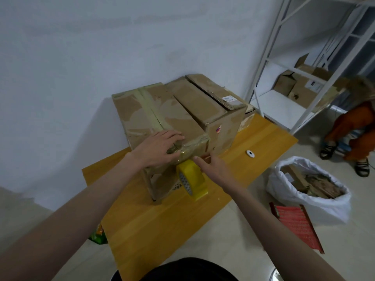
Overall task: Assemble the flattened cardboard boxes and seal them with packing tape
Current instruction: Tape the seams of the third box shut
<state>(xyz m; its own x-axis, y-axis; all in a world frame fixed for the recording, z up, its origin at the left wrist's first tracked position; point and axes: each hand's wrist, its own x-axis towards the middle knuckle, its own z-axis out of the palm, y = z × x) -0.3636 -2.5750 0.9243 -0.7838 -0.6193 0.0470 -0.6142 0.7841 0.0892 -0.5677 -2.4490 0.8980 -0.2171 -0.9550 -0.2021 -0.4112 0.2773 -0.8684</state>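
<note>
Tape being laid over the near edge of a cardboard box on the bench.

The strip is pressed down by the flat, straight fingers of the left hand; the yellow tape roll hangs just below, steadied by the right hand, whose grip cannot be told. Judged next: cutting the strip.

A plain storeroom or packing room. Bare white wall, pale tiled floor, and a white metal rack with cardboard boxes on its shelves. A low wooden table bears 2 worn taped cartons. On the floor stands a white sack full of cardboard scraps.
</note>
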